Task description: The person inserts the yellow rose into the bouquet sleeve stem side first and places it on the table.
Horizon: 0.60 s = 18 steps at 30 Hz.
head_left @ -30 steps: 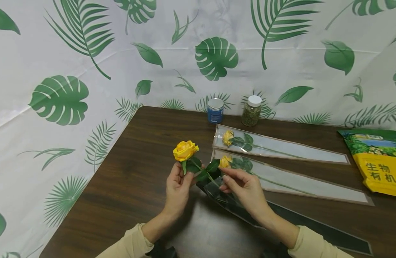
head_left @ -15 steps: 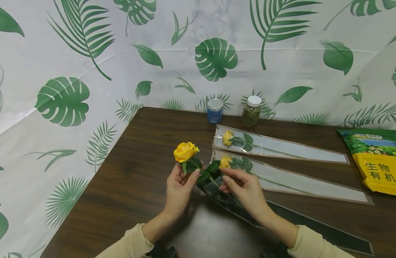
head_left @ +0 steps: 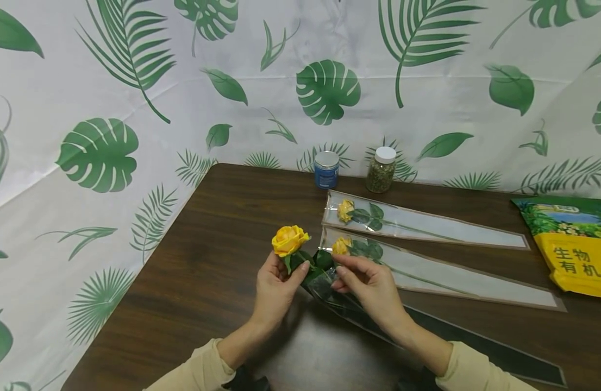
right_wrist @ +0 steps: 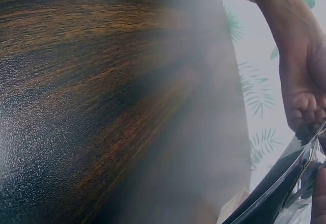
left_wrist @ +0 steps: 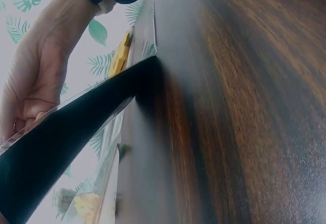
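Observation:
A yellow rose (head_left: 289, 240) with green leaves stands tilted out of the mouth of a black flower sleeve (head_left: 486, 339) with a clear front. My left hand (head_left: 277, 290) holds the rose just beneath its bloom, the thumb lying over the leaves. At the sleeve's mouth, my right hand (head_left: 376, 285) pinches the clear film between thumb and fingers. In the left wrist view the black sleeve (left_wrist: 76, 132) slants across, its far end low over the table. The right wrist view shows the crinkled clear film beside my left hand (right_wrist: 305, 86). Most of the stem is hidden.
Two wrapped yellow roses in pale sleeves, one nearer (head_left: 447, 271) and one farther (head_left: 427, 221), lie on the brown table (head_left: 202, 244). Behind them stand a blue tin (head_left: 326, 171) and a jar with a white lid (head_left: 381, 171). A yellow-green bag (head_left: 571, 255) lies right.
The rose and my left hand have moved slightly down and right, so the bloom sits closer to the sleeve's mouth. My right hand has stayed in place.

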Available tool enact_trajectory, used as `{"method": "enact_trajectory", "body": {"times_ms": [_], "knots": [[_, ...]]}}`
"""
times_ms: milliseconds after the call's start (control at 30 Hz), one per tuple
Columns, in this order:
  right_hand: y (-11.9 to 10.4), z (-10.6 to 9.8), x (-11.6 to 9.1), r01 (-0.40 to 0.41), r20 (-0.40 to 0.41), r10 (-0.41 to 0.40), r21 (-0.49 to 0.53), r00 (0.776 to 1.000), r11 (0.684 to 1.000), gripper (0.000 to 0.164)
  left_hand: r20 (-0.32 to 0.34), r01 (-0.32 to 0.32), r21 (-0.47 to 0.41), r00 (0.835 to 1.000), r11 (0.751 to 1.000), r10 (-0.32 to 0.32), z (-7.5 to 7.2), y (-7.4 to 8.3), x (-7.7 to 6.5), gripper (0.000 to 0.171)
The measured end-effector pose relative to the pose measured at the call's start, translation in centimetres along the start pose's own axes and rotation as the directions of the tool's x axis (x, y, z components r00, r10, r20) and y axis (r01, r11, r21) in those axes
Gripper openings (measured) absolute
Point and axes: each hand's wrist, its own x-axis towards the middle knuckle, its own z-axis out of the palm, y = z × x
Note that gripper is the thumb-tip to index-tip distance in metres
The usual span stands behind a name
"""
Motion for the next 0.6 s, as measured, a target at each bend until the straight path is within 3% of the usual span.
{"method": "enact_trajectory", "body": {"times_ms": [233,367,467,600], "knots": [[-0.1,0.04,0.03,-0.02,-0.009,0.02,-0.015,1.0,1.0,0.025,0.061,0.029,0.067,0.998,0.997,-0.034,0.13,-0.23,-0.2,0.051],[0.0,-0.09,0.05,-0.022,-0.013,0.022,-0.013,1.0,1.0,0.025,0.103,0.051,0.062,0.993,0.997,-0.058,0.02,-0.31,-0.19,0.058],[0.1,-0.28,0.11,-0.023,-0.014,0.023,-0.014,1.0,1.0,0.025,0.104,0.051,0.038,0.993,0.998,-0.055,0.05,-0.27,-0.28,0.054],[0.08,-0.43,0.19,-0.029,-0.014,0.029,-0.011,0.999,1.0,0.025,0.052,0.02,0.02,0.998,1.0,-0.021,0.11,-0.37,-0.34,0.043]]}}
